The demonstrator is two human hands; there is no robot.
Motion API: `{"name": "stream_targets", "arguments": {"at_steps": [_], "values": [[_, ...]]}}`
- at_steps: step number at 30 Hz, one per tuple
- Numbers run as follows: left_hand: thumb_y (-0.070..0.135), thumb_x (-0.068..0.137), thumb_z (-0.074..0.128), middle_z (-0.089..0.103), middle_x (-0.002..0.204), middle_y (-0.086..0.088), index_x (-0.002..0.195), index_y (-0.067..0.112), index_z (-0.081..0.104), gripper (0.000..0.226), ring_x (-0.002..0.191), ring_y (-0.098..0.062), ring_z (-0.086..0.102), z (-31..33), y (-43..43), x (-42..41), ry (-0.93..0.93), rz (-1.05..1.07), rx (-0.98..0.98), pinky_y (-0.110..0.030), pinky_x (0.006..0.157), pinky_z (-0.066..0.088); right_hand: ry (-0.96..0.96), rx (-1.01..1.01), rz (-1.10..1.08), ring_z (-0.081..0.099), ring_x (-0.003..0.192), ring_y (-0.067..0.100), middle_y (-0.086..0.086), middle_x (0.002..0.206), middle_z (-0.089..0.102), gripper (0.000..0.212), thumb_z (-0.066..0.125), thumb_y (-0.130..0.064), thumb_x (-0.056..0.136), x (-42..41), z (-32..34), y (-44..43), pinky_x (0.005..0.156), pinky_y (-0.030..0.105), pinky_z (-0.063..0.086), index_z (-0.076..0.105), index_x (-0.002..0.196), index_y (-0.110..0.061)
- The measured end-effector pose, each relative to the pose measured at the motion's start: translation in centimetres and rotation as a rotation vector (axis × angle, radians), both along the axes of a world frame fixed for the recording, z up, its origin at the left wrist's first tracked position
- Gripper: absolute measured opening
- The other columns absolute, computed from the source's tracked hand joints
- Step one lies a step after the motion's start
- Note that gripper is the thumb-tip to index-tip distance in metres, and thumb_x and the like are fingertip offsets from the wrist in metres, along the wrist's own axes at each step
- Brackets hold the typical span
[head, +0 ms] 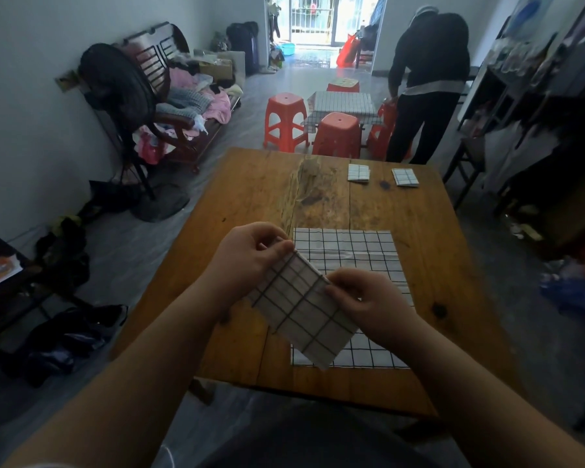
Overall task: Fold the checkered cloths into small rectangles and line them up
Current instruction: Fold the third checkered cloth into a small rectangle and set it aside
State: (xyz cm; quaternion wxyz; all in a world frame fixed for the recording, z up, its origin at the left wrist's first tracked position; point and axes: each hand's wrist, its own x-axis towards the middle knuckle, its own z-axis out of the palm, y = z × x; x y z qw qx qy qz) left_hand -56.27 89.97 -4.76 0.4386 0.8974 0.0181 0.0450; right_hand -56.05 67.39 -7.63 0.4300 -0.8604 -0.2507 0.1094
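Observation:
I hold a partly folded white checkered cloth [301, 305] in the air above the near part of the wooden table [250, 204]. My left hand [250, 255] pinches its upper left corner and my right hand [365, 298] pinches its right edge. Under it a larger checkered cloth [358, 248] lies spread flat on the table. At the far right edge two small folded checkered rectangles, one to the left [358, 172] and one to the right [405, 177], lie side by side with a gap between them.
A person in dark clothes [426, 82] stands beyond the table beside red plastic stools [336, 133] and a small table with a checkered cover [341, 103]. A bench piled with clothes [186, 103] and a black fan [115, 86] stand at the left wall.

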Motion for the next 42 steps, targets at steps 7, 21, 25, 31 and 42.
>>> {"name": "stream_targets", "arguments": {"at_steps": [7,21,25,31,42], "values": [[0.038,0.092,0.064,0.062,0.121,0.014,0.127,0.032,0.058,0.037,0.110,-0.004,0.057,-1.5,-1.6,0.1,0.014,-0.072,0.069,-0.031,0.092,0.053,0.030,0.039,-0.062,0.062,0.085,-0.007,-0.015,0.088,0.067,0.021,0.057,-0.025,0.098,0.2,-0.2,-0.3,0.066,0.016,0.050,0.060,0.090,-0.044],[0.034,0.099,0.054,0.071,0.119,0.010,0.134,0.031,0.061,0.036,0.108,-0.001,0.065,-4.0,-4.3,-3.1,-0.163,-0.188,0.019,-0.030,0.090,0.057,-0.063,-0.035,0.003,0.060,0.097,-0.005,-0.022,0.101,0.064,0.024,0.058,-0.022,0.097,0.1,0.4,-0.4,0.079,0.024,0.056,0.062,0.111,-0.040],[0.023,0.100,0.058,0.073,0.107,0.013,0.121,0.030,0.069,0.025,0.099,0.001,0.066,-4.1,-4.2,-3.0,-0.139,-0.116,-0.111,-0.026,0.084,0.057,-0.110,-0.051,-0.057,0.059,0.094,-0.002,-0.021,0.100,0.061,0.017,0.060,-0.027,0.094,0.3,0.1,-0.4,0.079,0.027,0.058,0.059,0.105,-0.040],[0.025,0.099,0.057,0.071,0.103,0.002,0.107,0.022,0.071,0.017,0.100,-0.019,0.066,-3.7,-3.4,-2.9,0.044,-0.020,-0.506,-0.042,0.085,0.059,-0.125,0.147,-0.327,0.051,0.111,0.000,-0.022,0.116,0.051,0.028,0.066,-0.033,0.089,1.0,-0.8,-1.1,0.090,0.025,0.048,0.051,0.113,-0.035],[0.015,0.097,0.061,0.071,0.109,0.003,0.116,0.027,0.068,0.023,0.100,-0.016,0.067,-2.8,-3.6,-2.9,0.009,-0.100,-0.587,-0.039,0.082,0.062,0.155,0.379,-0.295,0.066,0.088,0.016,0.003,0.095,0.068,0.009,0.060,-0.023,0.096,0.8,0.0,-0.8,0.077,0.035,0.059,0.066,0.098,-0.017]]}}
